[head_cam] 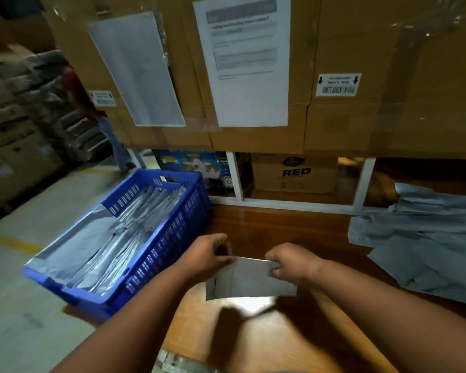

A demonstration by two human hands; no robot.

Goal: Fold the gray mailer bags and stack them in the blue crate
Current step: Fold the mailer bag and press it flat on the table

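Room: I see a storeroom with a wall of taped cardboard boxes (253, 76) behind the wooden desk (280, 224), printed sheets (246, 63) stuck to them.
Mailer in hand: I have a gray mailer bag (250, 281) held just above the desk, folded into a small rectangle.
Left grip: my left hand (209, 254) pinches the bag's upper left corner, fingers curled over the edge.
Right grip: my right hand (288, 261) pinches the upper right corner, fingers curled on it.
Crate: the blue crate (172, 238) sits just left of my hands at the desk's edge, holding rows of folded gray bags (119, 238).
Unfolded pile: loose gray mailers (425, 238) lie spread on the desk to the right, well apart from the crate.
Below the boxes: a carton marked RED (293, 173) sits behind a white frame (361, 181).
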